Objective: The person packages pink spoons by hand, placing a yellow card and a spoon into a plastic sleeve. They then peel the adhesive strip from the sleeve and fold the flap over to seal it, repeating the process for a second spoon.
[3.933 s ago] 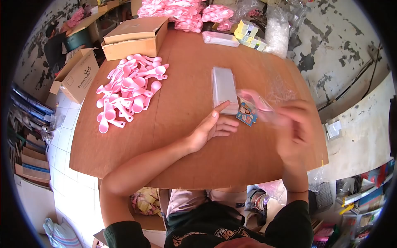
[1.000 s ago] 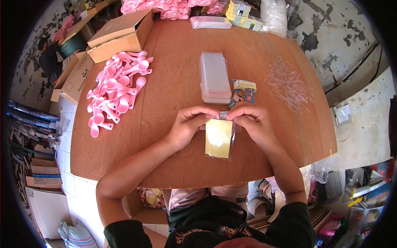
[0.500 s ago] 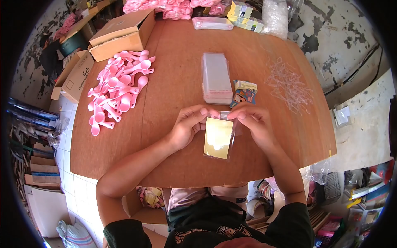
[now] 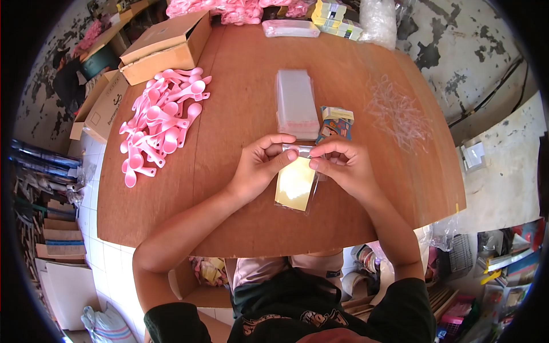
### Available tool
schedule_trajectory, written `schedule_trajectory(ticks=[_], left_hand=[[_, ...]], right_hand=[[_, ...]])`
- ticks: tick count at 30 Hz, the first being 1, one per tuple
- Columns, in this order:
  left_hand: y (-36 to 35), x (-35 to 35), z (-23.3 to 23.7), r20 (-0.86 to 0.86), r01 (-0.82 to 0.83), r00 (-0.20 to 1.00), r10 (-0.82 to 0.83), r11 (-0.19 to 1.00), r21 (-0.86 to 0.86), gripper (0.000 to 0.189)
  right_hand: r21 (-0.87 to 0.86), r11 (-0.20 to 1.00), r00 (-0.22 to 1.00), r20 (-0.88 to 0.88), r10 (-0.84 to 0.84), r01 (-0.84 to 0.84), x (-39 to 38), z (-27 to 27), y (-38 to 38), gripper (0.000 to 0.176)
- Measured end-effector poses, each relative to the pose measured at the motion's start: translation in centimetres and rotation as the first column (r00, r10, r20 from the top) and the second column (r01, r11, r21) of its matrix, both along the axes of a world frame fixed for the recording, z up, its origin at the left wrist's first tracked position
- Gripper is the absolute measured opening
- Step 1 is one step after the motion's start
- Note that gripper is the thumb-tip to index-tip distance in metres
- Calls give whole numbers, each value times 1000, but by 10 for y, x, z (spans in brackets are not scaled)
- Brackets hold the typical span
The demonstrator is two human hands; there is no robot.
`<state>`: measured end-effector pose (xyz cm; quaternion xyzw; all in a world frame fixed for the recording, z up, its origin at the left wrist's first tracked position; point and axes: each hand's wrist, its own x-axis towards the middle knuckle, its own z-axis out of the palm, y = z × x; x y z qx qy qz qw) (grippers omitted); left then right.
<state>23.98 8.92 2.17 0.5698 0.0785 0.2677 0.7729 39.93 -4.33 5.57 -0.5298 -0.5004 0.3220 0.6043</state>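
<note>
A clear plastic bag [image 4: 298, 153] with a pale yellow card [image 4: 294, 184] inside hangs between my hands, near the front of the table. My left hand [image 4: 258, 166] pinches the bag's upper left corner, thumb in front. On the other side, my right hand [image 4: 347, 167] grips the upper right edge between thumb and fingers. Just beyond my fingers lies a stack of flat clear bags [image 4: 296, 103]. Beside that stack are small printed cards [image 4: 336, 127], partly behind my right hand.
Pink plastic spoons [image 4: 163, 114] are heaped on the left of the wooden table [image 4: 240, 68]. Thin clear strips [image 4: 400, 114] lie tangled at right. A cardboard box [image 4: 166, 48], bundled cards [image 4: 336, 20] and pink packed goods [image 4: 217, 10] stand along the far edge.
The bag with the yellow card has shifted slightly up and left. My thumbs have come down onto its front near the top, and my fingers have re-gripped the opening's edge.
</note>
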Motion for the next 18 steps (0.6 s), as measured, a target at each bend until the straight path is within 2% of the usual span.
schedule_trajectory(ticks=[9,14,16,18], left_hand=[[2,0,-1,-53,-8,999,9,1000,25,29],[4,1,-3,-39,9,999,-8,1000,25,31],[2,1,-1,-7,26,1000,-26,1000,-7,32],[3,1,-2,26,45,999,-44,998,-38,34]], right_hand=[[22,999,999,-25,24,-23,-2,2,1,15],[0,1000,1000,-7,31,-31,2,1,0,14],[-37,999,996,-85,9,-12,4,3,-1,17],[14,1000,997,-74,28,-27,2,9,-2,21]])
